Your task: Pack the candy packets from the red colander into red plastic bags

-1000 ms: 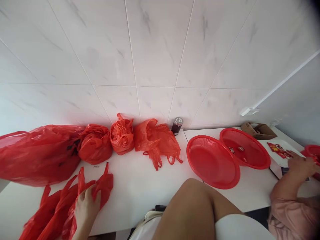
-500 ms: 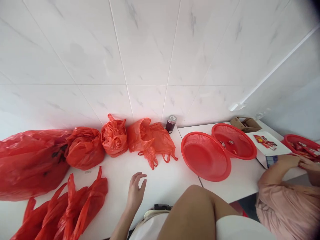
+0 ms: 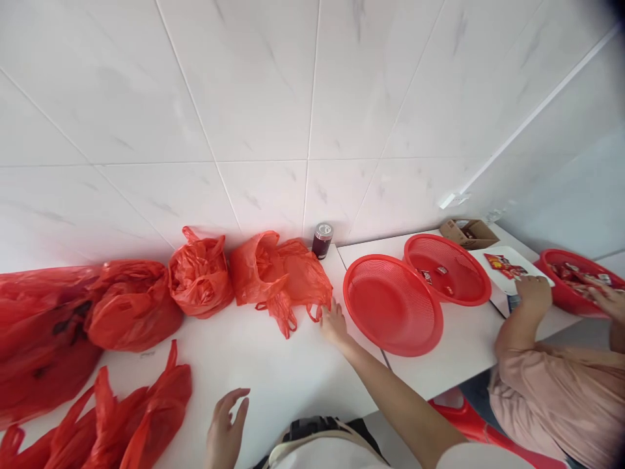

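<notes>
My right hand (image 3: 334, 326) reaches across the white table to a loose red plastic bag (image 3: 303, 277). Its fingertips are at the bag's right-hand handle loops, fingers apart; whether they pinch the thin plastic is hard to see. The bag lies crumpled near the wall, its mouth and handles spread toward me. Low in the view, my left hand (image 3: 226, 426) hovers over the table edge, fingers loosely curved and apart, holding nothing. A bunched red bag (image 3: 201, 277) stands just left of the loose one.
More filled red bags (image 3: 134, 306) line the left, with knotted ones (image 3: 146, 417) in front. A dark can (image 3: 322, 241) stands by the wall. Two red baskets (image 3: 390, 306) overlap on the right. Beyond them are a cardboard box (image 3: 469, 233), a white board (image 3: 530, 267) and a co-worker (image 3: 551, 397).
My right arm has swung from low in front of me out to the loose bag. My left hand has drawn down and left, and the view has shifted a little right.
</notes>
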Action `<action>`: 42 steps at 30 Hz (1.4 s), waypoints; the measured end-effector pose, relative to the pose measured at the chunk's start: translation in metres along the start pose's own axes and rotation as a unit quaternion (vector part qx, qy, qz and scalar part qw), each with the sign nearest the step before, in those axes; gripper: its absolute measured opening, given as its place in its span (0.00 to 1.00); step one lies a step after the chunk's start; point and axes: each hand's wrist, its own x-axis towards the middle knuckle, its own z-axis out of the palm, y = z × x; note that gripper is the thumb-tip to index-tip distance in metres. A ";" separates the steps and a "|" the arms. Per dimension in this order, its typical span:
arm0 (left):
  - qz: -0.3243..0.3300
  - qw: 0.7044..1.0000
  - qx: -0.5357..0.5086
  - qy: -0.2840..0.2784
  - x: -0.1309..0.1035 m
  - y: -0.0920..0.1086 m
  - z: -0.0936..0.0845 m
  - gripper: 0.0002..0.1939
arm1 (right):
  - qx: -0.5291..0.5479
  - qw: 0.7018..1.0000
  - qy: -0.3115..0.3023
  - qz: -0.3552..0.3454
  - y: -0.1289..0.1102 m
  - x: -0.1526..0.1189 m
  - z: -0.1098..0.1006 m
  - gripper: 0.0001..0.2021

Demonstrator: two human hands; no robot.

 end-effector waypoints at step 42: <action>0.335 0.916 0.177 0.129 0.022 0.155 -0.069 0.13 | 0.265 0.906 0.319 -0.081 -0.030 -0.144 -0.139 0.27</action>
